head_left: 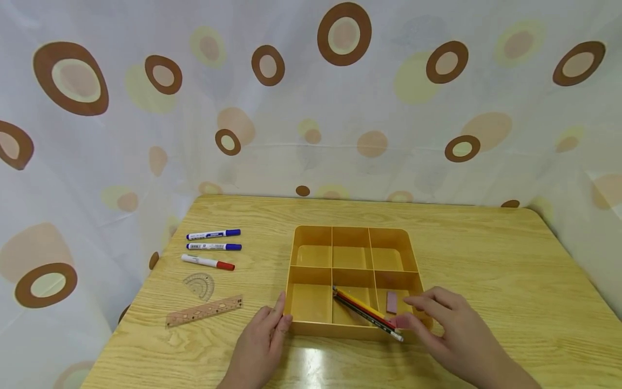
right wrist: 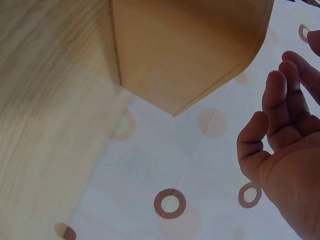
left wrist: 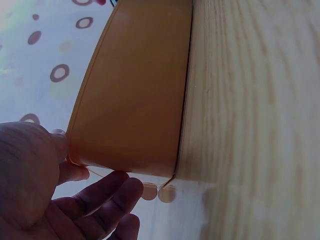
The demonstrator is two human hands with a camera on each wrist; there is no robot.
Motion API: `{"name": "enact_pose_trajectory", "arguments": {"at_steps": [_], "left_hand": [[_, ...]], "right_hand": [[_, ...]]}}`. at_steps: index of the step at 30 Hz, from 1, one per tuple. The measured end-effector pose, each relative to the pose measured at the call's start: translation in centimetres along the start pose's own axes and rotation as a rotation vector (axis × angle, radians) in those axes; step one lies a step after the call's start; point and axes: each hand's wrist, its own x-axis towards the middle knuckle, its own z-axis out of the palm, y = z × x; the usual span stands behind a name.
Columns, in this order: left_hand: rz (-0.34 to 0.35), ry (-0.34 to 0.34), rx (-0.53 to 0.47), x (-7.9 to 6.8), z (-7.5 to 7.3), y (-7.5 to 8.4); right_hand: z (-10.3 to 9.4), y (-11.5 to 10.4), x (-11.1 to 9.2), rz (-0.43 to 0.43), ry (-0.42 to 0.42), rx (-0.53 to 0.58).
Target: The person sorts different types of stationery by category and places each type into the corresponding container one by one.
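Note:
A yellow-orange storage box (head_left: 311,327) with several compartments stands on the table. My left hand (head_left: 259,337) holds its front left corner; in the left wrist view, the thumb and fingers meet the box's end wall (left wrist: 135,100). A bunch of pencils (head_left: 362,309), yellow, red and black, slants through the front middle compartment, with the ends leaning out over the front rim. Over the front right compartment hovers my right hand (head_left: 449,327), fingers loosely bent, its thumb tip right by the pencil ends. A pinkish eraser (head_left: 391,302) lies in that compartment.
Left of the box lie two blue-capped markers (head_left: 214,247), a red-capped marker (head_left: 206,262), a clear protractor (head_left: 200,285) and a ruler (head_left: 204,312). A dotted white cloth (head_left: 340,108) hangs behind and beside the wooden table (head_left: 486,254).

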Motion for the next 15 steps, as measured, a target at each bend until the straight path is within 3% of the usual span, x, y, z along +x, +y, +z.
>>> {"name": "enact_pose_trajectory", "arguments": {"at_steps": [5, 8, 15], "left_hand": [[-0.018, -0.023, -0.005, 0.0, -0.1, 0.1], [-0.023, -0.034, -0.005, -0.1, -0.2, 0.2], [-0.021, -0.027, -0.003, 0.0, -0.3, 0.2]], "right_hand": [[-0.3, 0.4, -1.5, 0.112, 0.029, -0.067], [-0.4, 0.5, -2.3, 0.215, 0.004, -0.101], [-0.7, 0.6, -3.0, 0.514, -0.294, -0.090]]}}
